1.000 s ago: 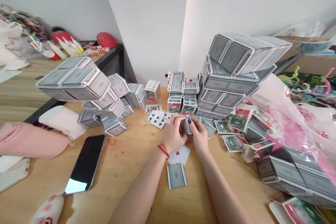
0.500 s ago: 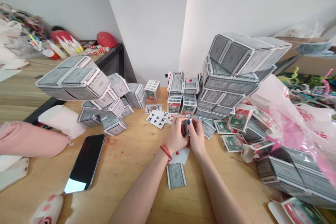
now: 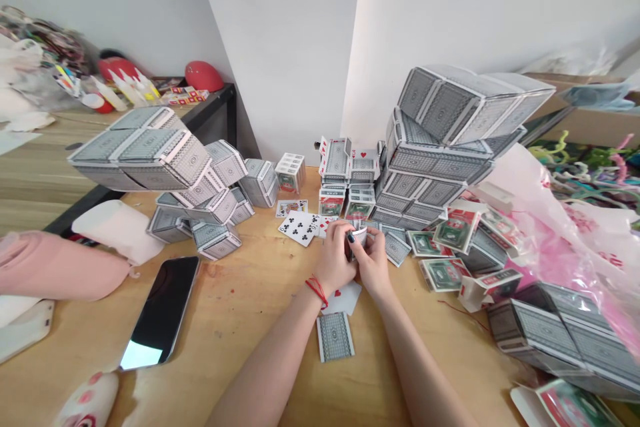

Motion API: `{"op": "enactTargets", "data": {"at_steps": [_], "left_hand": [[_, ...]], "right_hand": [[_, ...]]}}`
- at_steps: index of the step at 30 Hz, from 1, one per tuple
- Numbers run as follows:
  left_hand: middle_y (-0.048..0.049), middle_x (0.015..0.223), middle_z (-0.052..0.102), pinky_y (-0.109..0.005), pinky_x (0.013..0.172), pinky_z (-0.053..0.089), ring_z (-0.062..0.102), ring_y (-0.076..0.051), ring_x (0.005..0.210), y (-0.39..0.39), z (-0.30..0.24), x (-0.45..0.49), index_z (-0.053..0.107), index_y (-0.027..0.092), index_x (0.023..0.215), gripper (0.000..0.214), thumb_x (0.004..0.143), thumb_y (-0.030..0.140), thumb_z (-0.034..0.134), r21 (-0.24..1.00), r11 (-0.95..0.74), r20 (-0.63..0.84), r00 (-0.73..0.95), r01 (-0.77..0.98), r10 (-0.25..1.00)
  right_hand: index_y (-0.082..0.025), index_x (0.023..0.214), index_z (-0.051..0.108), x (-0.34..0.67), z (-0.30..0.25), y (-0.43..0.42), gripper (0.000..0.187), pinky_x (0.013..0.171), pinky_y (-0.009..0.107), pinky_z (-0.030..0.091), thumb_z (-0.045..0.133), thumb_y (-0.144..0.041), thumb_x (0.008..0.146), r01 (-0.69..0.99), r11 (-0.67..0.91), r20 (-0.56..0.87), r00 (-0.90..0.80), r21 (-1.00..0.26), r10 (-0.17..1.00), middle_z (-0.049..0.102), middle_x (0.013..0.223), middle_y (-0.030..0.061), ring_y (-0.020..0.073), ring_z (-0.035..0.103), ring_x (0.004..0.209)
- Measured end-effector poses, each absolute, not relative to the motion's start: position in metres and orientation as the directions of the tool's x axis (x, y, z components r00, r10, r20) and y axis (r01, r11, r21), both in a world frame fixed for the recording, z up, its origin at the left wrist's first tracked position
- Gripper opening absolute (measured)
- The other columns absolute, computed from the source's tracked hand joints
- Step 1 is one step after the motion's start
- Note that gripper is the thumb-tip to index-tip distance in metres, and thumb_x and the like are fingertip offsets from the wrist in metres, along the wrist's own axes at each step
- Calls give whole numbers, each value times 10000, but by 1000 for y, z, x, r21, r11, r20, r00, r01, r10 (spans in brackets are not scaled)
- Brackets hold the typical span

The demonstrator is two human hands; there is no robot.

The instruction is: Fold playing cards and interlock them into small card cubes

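Between both hands, near the middle of the table, is a playing card (image 3: 359,236), bent so that its pale edge curves; fingers hide most of it. My left hand (image 3: 336,259) wraps it from the left, with a red string on the wrist. From the right my right hand (image 3: 373,257) grips it, its dark-nailed thumb pressed across the front. Under the wrists lie face-up cards (image 3: 349,297) with a red heart showing. Closer to me is a card with a grey patterned back (image 3: 335,337). Just beyond the hands, a six of clubs (image 3: 300,227) lies face up.
A tall stack of card-built blocks (image 3: 435,167) leans at right; another stack (image 3: 165,153) stands left. Card boxes (image 3: 445,273) lie right, beside pink plastic (image 3: 530,230). Left are a phone (image 3: 163,310) and a pink roll (image 3: 60,263). Card boxes (image 3: 345,200) stand against the wall.
The right thumb has shifted left across the card, and the right fingers have spread outward. The card's curved pale edge now shows more between the hands. Things on the table stay put.
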State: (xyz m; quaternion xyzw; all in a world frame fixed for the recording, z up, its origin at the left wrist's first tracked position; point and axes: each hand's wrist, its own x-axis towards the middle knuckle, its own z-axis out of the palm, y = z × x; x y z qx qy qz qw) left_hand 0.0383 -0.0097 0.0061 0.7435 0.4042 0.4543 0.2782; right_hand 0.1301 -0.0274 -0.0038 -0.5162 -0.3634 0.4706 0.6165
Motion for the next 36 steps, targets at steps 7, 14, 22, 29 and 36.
{"op": "enactTargets", "data": {"at_steps": [7, 14, 22, 29, 36], "left_hand": [[-110, 1112, 369, -416, 903, 394, 383, -223, 1097, -9, 4, 38, 354, 188, 1063, 457, 653, 33, 485, 770, -552, 452, 338, 318, 825], [-101, 1117, 369, -389, 894, 398, 401, -228, 1083, -9, 12, 32, 388, 194, 1067, 483, 624, 68, 535, 767, -563, 444, 378, 307, 812], [-24, 852, 458, -235, 572, 401, 493, -123, 677, -10, 13, 28, 407, 209, 1103, 495, 636, 189, 571, 788, -427, 257, 394, 443, 883], [62, 560, 409, -198, 450, 268, 426, -98, 495, -11, 14, 28, 363, 194, 1118, 490, 666, 239, 546, 814, -349, 130, 439, 465, 889], [67, 535, 399, -198, 443, 255, 407, -95, 476, -12, 13, 27, 387, 190, 1067, 448, 648, 218, 543, 813, -364, 164, 421, 454, 892]], "right_hand": [[-244, 951, 395, 129, -2, -26, 359, 659, 270, 440, 626, -342, 693, -296, 62, -35, 313, -953, 949, 563, 832, -8, 146, 541, 759], [-227, 907, 467, 135, -1, -25, 302, 670, 258, 416, 634, -341, 683, -313, 61, -47, 326, -948, 944, 561, 812, -18, 134, 525, 737], [-216, 903, 531, 141, 1, -26, 289, 691, 271, 417, 629, -373, 682, -266, -5, -69, 234, -964, 970, 577, 798, -10, 152, 534, 744], [-223, 937, 531, 141, -4, -25, 321, 649, 278, 429, 628, -389, 680, -289, -37, -89, 170, -957, 981, 585, 745, -13, 154, 540, 672], [-240, 963, 541, 143, 1, -27, 347, 685, 286, 441, 644, -368, 657, -432, -106, -113, -10, -896, 994, 602, 809, -1, 161, 567, 711]]}}
